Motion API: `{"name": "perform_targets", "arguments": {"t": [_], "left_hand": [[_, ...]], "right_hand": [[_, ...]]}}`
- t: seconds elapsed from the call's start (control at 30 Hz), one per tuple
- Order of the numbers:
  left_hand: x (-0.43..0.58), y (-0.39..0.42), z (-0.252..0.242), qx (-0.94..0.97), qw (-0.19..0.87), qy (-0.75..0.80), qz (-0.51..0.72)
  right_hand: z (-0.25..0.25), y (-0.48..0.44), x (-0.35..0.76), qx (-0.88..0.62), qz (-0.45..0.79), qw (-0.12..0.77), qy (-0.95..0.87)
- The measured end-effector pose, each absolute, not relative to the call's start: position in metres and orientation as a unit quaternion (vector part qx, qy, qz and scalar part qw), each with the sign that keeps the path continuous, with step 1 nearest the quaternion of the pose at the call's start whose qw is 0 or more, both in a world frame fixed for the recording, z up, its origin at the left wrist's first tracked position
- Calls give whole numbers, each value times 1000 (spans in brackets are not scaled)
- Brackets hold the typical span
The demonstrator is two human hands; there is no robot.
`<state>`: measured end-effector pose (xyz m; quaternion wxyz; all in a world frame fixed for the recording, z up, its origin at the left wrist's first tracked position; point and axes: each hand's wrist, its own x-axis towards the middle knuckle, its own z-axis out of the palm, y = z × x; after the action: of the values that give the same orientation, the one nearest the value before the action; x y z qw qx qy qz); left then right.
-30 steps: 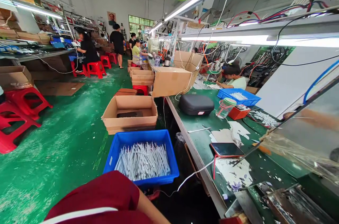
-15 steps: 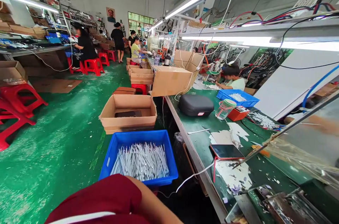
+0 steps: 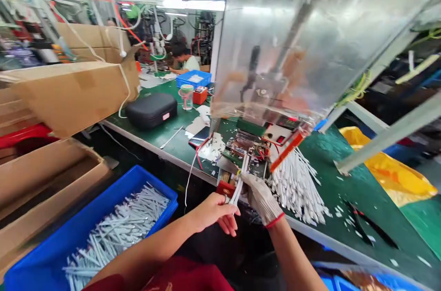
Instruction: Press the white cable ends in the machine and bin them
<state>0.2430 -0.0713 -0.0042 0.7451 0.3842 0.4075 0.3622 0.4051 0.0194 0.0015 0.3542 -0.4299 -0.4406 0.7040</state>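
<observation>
In the head view, my bare left hand point(image 3: 218, 213) pinches the lower ends of a few thin white strips point(image 3: 238, 189) between thumb and fingers. My right hand point(image 3: 261, 195), in a pale knitted glove with a red cuff, closes around the same strips higher up. Their upper ends reach a small bench machine point(image 3: 246, 142) littered with scraps, behind a clear plastic shield point(image 3: 268, 52). A large pile of similar white strips point(image 3: 296, 185) lies to the right of my gloved hand. More strips fill the blue bin point(image 3: 37, 261) at my lower left.
A cardboard box point(image 3: 76, 93) and a black case point(image 3: 151, 109) occupy the bench's left part, near a jar point(image 3: 186, 97) and a blue tray point(image 3: 193, 78). Black-handled pliers point(image 3: 372, 224) lie at right among scraps. Yellow sheeting point(image 3: 396, 171) sits beyond.
The view has swung right from the aisle to the bench and machine. Both my hands have come into view, holding the white strips; neither showed before.
</observation>
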Motion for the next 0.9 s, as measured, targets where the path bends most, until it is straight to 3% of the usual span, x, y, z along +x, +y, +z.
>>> {"name": "perform_targets", "arguments": {"t": [0.2, 0.53, 0.9], "left_hand": [[244, -69, 3, 391, 718, 432, 382], [246, -58, 3, 447, 666, 483, 350], [247, -55, 3, 423, 694, 463, 354]], "right_hand": [[4, 31, 392, -404, 701, 401, -429], [-5, 42, 379, -462, 707, 402, -355], [-2, 46, 379, -472, 685, 409, -375]]}}
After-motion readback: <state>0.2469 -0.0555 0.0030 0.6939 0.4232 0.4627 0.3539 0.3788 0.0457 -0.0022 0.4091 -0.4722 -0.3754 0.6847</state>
